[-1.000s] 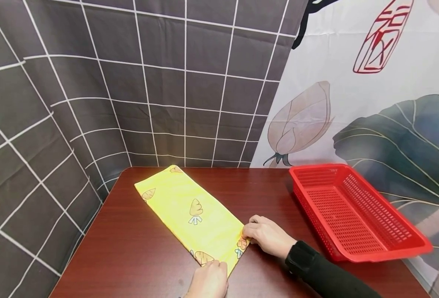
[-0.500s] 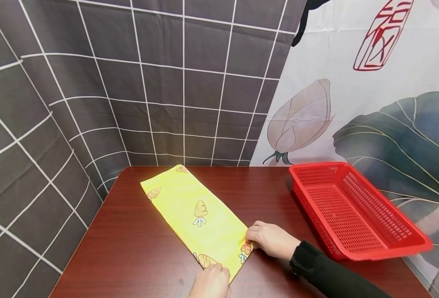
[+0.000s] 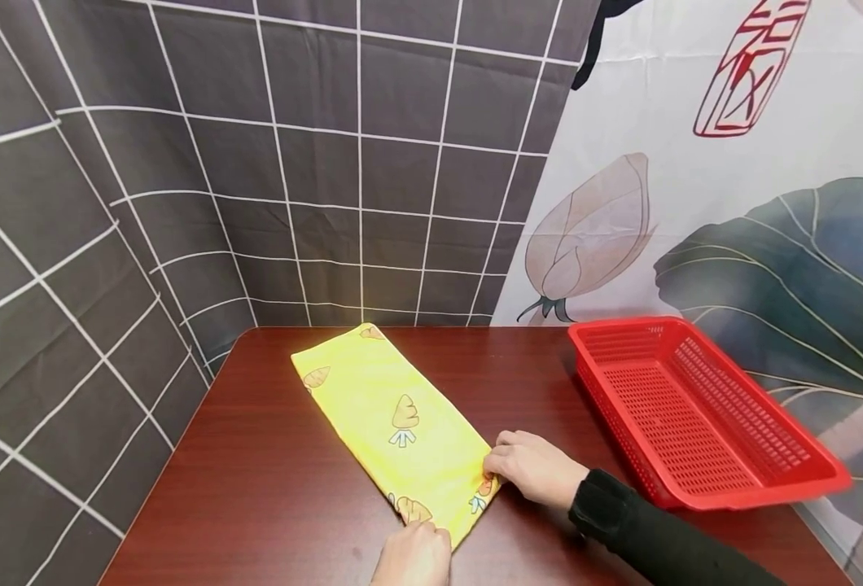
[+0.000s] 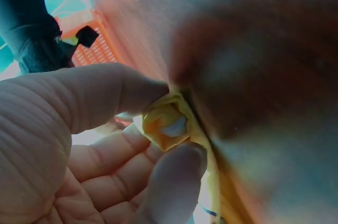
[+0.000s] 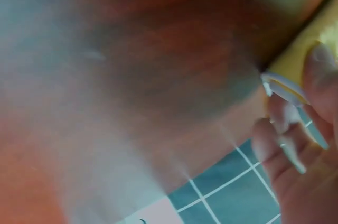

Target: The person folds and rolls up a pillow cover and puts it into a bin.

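In the head view, a yellow folded cloth printed with orange carrots (image 3: 391,431) is laid slantwise across a dark reddish-brown wooden table (image 3: 256,480). Its near end is gripped at the left corner by the left hand (image 3: 414,557) and at the right corner by the right hand (image 3: 536,466), which is cuffed in a black sleeve (image 3: 640,517). A red perforated plastic basket (image 3: 684,431) is set to the right.

In the left wrist view, a rolled cloth edge is pinched between thumb and fingers.

In the right wrist view, partly blurred, cloth is pinched likewise.
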`<state>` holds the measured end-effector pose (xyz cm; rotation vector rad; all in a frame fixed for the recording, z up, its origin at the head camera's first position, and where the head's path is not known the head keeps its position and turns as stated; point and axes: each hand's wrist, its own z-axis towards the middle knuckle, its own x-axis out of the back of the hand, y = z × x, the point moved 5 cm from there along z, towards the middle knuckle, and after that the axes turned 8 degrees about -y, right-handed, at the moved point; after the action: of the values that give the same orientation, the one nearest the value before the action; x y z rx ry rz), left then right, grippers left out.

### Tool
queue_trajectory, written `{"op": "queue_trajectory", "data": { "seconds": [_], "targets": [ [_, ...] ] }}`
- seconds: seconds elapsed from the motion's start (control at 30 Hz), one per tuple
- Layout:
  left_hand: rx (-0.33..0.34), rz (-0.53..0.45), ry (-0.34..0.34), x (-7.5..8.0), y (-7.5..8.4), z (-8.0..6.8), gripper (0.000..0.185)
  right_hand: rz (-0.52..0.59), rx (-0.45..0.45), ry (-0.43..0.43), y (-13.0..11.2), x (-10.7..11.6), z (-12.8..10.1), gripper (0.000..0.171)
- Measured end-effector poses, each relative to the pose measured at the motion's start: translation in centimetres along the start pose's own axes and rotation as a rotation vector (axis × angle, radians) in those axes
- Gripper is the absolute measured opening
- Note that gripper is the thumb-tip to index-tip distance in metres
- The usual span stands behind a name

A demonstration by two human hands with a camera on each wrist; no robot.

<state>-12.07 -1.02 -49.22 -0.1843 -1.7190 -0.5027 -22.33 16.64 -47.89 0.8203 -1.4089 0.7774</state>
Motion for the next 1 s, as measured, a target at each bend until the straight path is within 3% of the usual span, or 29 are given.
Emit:
{"op": "queue_trajectory", "data": {
  "seconds": [0.17,0.3,0.43,0.5,0.57,0.7,0.83,0.9,1.0],
  "targets": [
    [0.003,0.0,0.033,0.2,-0.1,-0.2,0.01,0.112,-0.129,-0.23,0.4,0.2,1.5,0.012],
    [0.027,-0.036,-0.011,-0.6,-0.4,0.2,0.01,0.225,-0.247,-0.314,0.9,0.2,2.8,0.012],
    [0.045,-0.061,-0.006,-4.6,-1.6,1.7,0.016,0.275,-0.378,-0.317,1.4,0.2,3.5,0.019],
    [0.06,-0.075,0.003,-6.3,-2.3,2.3,0.019,0.265,-0.403,-0.306,1.5,0.4,3.8,0.023],
    [0.084,-0.117,-0.011,-7.0,-2.7,2.4,0.022,0.251,-0.402,-0.299,1.4,0.5,3.9,0.025],
    [0.129,-0.274,-0.101,-6.3,-3.1,2.1,0.022,0.256,-0.393,-0.289,1.4,0.4,3.9,0.025],
    [0.062,-0.463,-0.12,-4.4,-3.7,1.5,0.013,0.282,-0.405,-0.289,1.6,0.1,3.9,0.024],
    [0.025,-0.536,-0.125,-3.4,-3.9,1.1,0.016,0.296,-0.415,-0.29,1.6,-0.1,3.9,0.022],
    [0.02,-0.635,-0.151,-2.2,-4.0,0.6,0.025,0.307,-0.426,-0.298,1.6,-0.4,3.8,0.022]
  ]
}}
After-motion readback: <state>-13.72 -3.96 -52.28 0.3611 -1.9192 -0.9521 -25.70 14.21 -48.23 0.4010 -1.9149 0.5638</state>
